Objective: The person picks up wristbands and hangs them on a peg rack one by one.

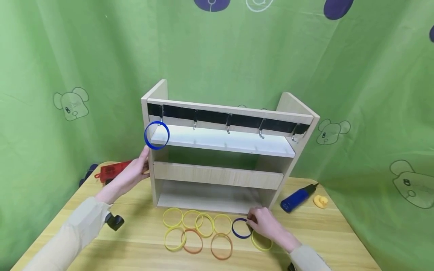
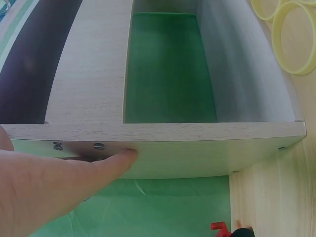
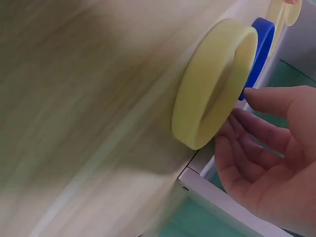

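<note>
My left hand rests against the left side panel of a pale wooden shelf rack; the left wrist view shows one finger lying straight along that panel. From the leftmost of the rack's several metal hooks hangs a blue wristband. My right hand is low at the rack's front right corner. Its thumb and fingertips pinch the edge of another blue wristband, which lies on the table. Right beside this hand is a yellow wristband. In the right wrist view the fingertips are partly hidden behind the yellow one.
Several yellow wristbands and two orange wristbands lie on the wooden table before the rack. A blue pump-like tool and a yellow toy duck sit at right. Behind the left hand lies a red object.
</note>
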The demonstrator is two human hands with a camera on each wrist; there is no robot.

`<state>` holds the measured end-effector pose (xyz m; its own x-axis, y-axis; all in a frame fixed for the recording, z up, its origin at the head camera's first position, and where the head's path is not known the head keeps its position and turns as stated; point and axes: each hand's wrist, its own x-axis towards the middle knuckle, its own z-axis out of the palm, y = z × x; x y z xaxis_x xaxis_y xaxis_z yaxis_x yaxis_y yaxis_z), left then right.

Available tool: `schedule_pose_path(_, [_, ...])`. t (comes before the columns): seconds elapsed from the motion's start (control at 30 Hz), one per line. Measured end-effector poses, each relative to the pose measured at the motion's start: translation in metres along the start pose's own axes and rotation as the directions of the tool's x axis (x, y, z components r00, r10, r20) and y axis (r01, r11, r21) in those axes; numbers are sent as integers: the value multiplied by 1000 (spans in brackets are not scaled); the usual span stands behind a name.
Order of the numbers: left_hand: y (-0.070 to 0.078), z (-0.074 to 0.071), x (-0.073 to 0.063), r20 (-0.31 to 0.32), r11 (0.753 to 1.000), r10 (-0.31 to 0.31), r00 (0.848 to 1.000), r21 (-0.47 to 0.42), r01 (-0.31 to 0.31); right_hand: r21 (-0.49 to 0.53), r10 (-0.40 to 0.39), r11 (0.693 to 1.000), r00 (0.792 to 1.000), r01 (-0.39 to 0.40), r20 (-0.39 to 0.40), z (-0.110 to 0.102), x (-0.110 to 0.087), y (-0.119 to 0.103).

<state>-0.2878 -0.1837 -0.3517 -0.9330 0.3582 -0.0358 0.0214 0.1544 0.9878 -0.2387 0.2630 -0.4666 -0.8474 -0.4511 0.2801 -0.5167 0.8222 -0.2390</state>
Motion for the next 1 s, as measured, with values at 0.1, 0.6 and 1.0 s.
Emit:
schedule_pose_path(0.1, [-1, 0, 0, 3, 1000, 2, 1000, 4, -2, -9, -2, 1000, 1000, 2, 8, 3, 0, 2])
schedule_pose_path(0.6, [-2, 2, -2, -4, 1000, -8, 1000, 2, 8, 10, -50, 999, 997, 51, -59, -12, 1, -10])
schedule_pose_path(1.0, [0, 1, -2, 4, 1000, 15, 1000, -21, -15, -62, -247, 969, 942, 239, -225, -55, 19, -49])
